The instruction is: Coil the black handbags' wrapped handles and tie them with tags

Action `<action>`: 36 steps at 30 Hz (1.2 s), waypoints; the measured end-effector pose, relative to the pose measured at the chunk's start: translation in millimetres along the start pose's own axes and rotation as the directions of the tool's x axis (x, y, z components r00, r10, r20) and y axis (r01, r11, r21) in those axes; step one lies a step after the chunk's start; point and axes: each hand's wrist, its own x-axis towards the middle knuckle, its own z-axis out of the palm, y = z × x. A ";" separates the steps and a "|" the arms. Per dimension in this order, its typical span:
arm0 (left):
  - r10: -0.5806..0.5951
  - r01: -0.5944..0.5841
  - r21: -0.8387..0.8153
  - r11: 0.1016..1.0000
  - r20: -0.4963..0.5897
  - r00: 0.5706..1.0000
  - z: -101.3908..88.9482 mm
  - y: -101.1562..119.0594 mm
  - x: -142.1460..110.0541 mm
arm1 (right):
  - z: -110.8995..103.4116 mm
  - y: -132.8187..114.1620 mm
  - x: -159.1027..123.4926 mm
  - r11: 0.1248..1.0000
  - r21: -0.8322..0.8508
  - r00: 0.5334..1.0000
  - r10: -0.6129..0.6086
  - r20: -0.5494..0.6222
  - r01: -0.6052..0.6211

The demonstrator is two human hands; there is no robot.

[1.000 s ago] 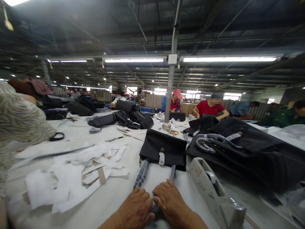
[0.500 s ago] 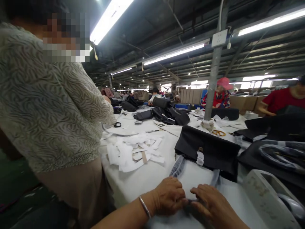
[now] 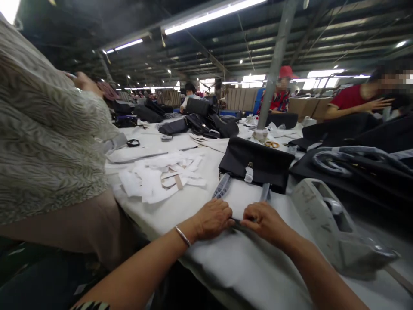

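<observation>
A black handbag [image 3: 267, 165] lies on the white-covered table with its metal clasp toward me, and a white wrap hangs from the clasp. Its strap [image 3: 222, 186], covered in clear plastic film, loops toward me from both lower corners. My left hand [image 3: 213, 218], a silver bangle on the wrist, is closed around the strap's near left part. Closed on the same strap from the other side is my right hand [image 3: 265, 220], fingers pinched a short gap from the left ones. A short dark stretch of strap shows between them; my fingers cover the rest.
A grey tape dispenser [image 3: 325, 224] stands right of my right hand. White paper strips [image 3: 158, 178] are heaped at the left. Yellow-handled scissors [image 3: 272, 144] lie behind the bag, with more black bags [image 3: 361, 172] at right. A person in a patterned top [image 3: 51, 129] stands close on the left.
My view has tipped down and shifted right, so more of the tabletop shows. My right hand, more spread before, is now closed on the strap. The person at far right has raised a hand.
</observation>
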 end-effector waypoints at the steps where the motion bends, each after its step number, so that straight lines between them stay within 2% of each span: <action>1: 0.000 0.000 -0.014 1.000 -0.005 1.000 0.5 -0.8 -0.1 | -1.5 0.5 -0.3 1.000 -0.005 1.000 0.000 0.015 0.001; 5: 0.019 -0.021 -0.078 0.997 -0.022 1.000 -2.6 -2.0 -2.9 | -6.7 3.8 -2.5 0.998 -0.062 0.999 0.005 0.054 -0.001; 10: 0.091 -0.094 -0.125 0.988 -0.029 0.995 -7.8 -3.0 -6.4 | -8.0 8.8 -4.5 0.997 -0.079 0.999 0.011 0.035 -0.008; 16: 0.115 -0.117 -0.091 0.989 -0.018 0.993 -8.1 -1.2 -5.9 | -7.0 10.9 -5.4 0.998 0.054 0.999 -0.035 -0.005 0.036; 20: 0.129 -0.129 -0.043 0.991 -0.004 0.992 -7.5 0.3 -4.1 | -2.3 14.1 -2.1 0.996 0.070 0.999 -0.048 0.009 0.047; 25: 0.137 -0.137 -0.017 0.990 -0.017 0.990 -3.9 1.3 -3.0 | 3.4 16.1 -0.6 0.998 0.067 0.999 -0.004 0.052 0.001; 28: 0.140 -0.149 -0.112 0.983 -0.079 0.987 -0.8 -0.5 -5.4 | 3.2 13.3 -0.9 0.996 0.088 0.998 0.025 0.052 -0.029; 30: 0.062 -0.117 -0.243 0.963 -0.220 0.974 1.0 -3.7 -7.3 | 2.7 11.8 -0.7 0.994 0.103 0.999 0.036 0.039 -0.040; 31: -0.032 -0.075 -0.325 0.943 -0.312 0.949 2.0 -6.3 -7.9 | 2.7 11.7 -0.4 0.993 0.114 0.999 0.034 0.030 -0.038; 32: -0.162 -0.018 -0.412 0.911 -0.398 0.903 3.2 -9.6 -8.1 | 3.0 12.2 -0.2 0.991 0.127 0.999 0.028 0.022 -0.031; 34: -0.447 0.099 -0.584 0.806 -0.488 0.750 6.2 -18.0 -7.9 | 4.3 14.3 0.1 0.987 0.159 1.000 0.015 0.010 -0.016; 35: -0.555 0.141 -0.652 0.745 -0.488 0.674 7.8 -22.6 -7.9 | 5.0 15.8 0.1 0.984 0.177 1.000 0.011 0.012 -0.013; 36: -0.625 0.171 -0.698 0.696 -0.470 0.624 9.1 -27.1 -8.3 | 5.6 17.1 0.0 0.981 0.192 1.000 0.010 0.018 -0.013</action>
